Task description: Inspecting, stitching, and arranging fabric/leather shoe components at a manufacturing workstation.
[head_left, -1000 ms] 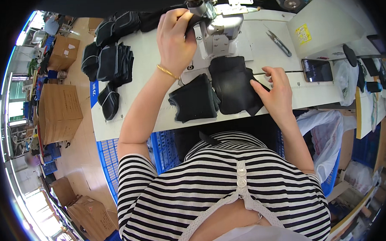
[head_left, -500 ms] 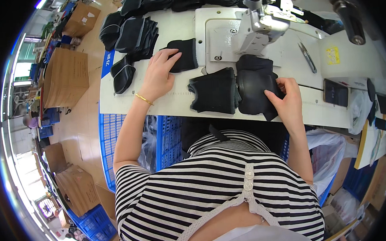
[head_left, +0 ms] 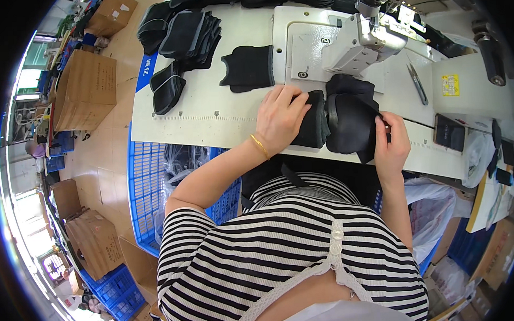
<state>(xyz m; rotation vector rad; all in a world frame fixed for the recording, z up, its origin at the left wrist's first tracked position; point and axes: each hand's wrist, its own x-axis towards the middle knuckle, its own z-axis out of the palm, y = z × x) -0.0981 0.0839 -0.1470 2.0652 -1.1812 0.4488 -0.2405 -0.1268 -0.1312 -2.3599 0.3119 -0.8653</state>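
Observation:
My right hand (head_left: 392, 143) pinches the right edge of a smooth black leather-like piece (head_left: 349, 120), lifting that edge a little. The piece lies on more black material in front of the sewing machine (head_left: 357, 44). Just left of it is a stack of dark fabric pieces (head_left: 312, 124). My left hand (head_left: 281, 117), a gold bangle at its wrist, reaches over this stack with bent, slightly parted fingers resting on it; the thumb is mostly hidden. Farther left, a small pile of black cut pieces (head_left: 248, 68) lies flat, touched by neither hand.
Tied and loose stacks of dark pieces (head_left: 190, 38) stand at the table's far left, with a small tied bundle (head_left: 168, 93) nearer. Thread snips (head_left: 417, 84) and a phone (head_left: 450, 132) lie on the right. A blue crate (head_left: 147, 187) stands below the table's left side.
My left hand has moved right, from the flat pile of cut pieces to the stack beside the leather-like piece. My right hand stays at that piece's edge, which is now raised slightly.

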